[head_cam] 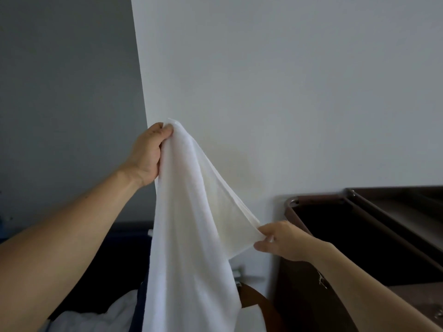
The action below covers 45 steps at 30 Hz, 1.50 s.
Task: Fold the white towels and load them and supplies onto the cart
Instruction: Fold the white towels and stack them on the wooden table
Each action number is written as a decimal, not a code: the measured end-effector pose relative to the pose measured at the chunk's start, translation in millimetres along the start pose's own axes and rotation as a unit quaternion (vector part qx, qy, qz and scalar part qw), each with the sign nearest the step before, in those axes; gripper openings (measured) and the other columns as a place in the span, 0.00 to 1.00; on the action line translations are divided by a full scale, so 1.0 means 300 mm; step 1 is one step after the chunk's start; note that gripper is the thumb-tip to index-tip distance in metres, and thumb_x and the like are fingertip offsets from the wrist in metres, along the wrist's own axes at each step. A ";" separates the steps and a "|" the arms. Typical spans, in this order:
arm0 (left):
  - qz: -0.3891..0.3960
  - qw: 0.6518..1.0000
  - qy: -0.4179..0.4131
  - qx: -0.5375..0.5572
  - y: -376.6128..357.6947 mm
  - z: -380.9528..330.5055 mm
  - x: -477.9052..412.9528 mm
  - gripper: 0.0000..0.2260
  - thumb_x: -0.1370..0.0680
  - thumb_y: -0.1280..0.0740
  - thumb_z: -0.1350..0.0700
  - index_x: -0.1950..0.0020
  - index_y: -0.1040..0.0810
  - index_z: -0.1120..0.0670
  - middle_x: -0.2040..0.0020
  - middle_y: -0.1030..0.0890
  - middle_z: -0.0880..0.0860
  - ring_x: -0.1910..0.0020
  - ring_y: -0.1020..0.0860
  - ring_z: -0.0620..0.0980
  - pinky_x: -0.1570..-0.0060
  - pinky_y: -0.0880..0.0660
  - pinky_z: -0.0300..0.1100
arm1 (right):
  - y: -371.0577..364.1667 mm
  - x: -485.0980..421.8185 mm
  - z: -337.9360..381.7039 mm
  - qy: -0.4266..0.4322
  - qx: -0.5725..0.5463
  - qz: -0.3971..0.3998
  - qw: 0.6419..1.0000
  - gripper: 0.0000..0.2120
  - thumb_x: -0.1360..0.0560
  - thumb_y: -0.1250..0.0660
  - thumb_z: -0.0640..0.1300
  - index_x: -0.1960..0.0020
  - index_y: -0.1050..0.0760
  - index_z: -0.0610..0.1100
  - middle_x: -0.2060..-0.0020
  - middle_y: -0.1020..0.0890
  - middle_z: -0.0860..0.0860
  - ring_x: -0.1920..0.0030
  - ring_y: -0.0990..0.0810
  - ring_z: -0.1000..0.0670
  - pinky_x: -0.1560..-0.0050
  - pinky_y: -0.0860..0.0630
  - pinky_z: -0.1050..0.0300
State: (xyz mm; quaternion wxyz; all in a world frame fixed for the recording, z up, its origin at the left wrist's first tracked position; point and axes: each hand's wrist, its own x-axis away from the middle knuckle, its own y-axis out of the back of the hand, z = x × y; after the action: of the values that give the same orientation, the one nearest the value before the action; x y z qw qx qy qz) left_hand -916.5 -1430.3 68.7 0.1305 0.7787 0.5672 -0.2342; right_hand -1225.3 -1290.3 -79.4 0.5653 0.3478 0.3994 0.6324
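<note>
left hand [149, 153] has fingers clamped on the towel [191, 236] top, right hand [281, 240] pinching its edge; cart [335, 204] bin dark inside, beside white wall [287, 92].

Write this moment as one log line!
left hand: grips towel corner, raised | right hand: pinches towel edge, lower | towel: hanging, not yet folded

Bottom edge cuts off towel [191, 248] lower end; right edge crops brown cart [302, 295].
</note>
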 end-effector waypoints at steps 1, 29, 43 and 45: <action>-0.012 1.000 0.005 -0.017 0.031 0.010 -0.003 0.10 0.28 0.32 0.43 0.61 0.23 0.49 0.60 0.21 0.49 0.58 0.22 0.47 0.56 0.25 0.43 | 0.032 0.002 -0.008 -0.009 0.001 -0.016 1.000 0.12 0.24 0.33 0.60 0.48 0.18 0.53 0.60 0.19 0.59 0.59 0.19 0.58 0.52 0.22 0.59; -0.298 0.905 -0.085 -0.290 0.146 0.040 0.009 0.18 0.14 0.49 0.48 0.50 0.29 0.60 0.51 0.25 0.61 0.53 0.27 0.56 0.52 0.32 0.48 | 0.519 -0.076 0.311 -0.022 -0.275 -0.418 0.866 0.06 0.22 0.32 0.40 0.57 0.25 0.49 0.61 0.22 0.49 0.65 0.24 0.48 0.72 0.26 0.58; -0.347 0.885 -0.050 -0.307 0.171 0.049 0.035 0.19 0.14 0.49 0.51 0.48 0.25 0.64 0.55 0.27 0.57 0.55 0.30 0.52 0.60 0.42 0.37 | 0.431 -0.054 0.383 0.022 -0.288 -0.497 0.819 0.10 0.22 0.35 0.47 0.60 0.28 0.58 0.68 0.24 0.52 0.73 0.27 0.51 0.77 0.28 0.56; -0.333 0.883 -0.080 -0.322 0.176 0.058 0.053 0.19 0.14 0.50 0.52 0.51 0.26 0.63 0.56 0.27 0.56 0.57 0.30 0.51 0.61 0.41 0.38 | 0.432 -0.039 0.378 0.017 -0.268 -0.480 0.835 0.09 0.22 0.35 0.48 0.59 0.27 0.59 0.68 0.24 0.54 0.71 0.27 0.50 0.73 0.29 0.56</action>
State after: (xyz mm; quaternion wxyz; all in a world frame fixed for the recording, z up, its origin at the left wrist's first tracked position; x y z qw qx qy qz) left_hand -866.4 -1442.5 42.5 0.3327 0.4378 0.8251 -0.1298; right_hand -1179.5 -1294.6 87.0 0.8621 -0.0638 0.3408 0.3696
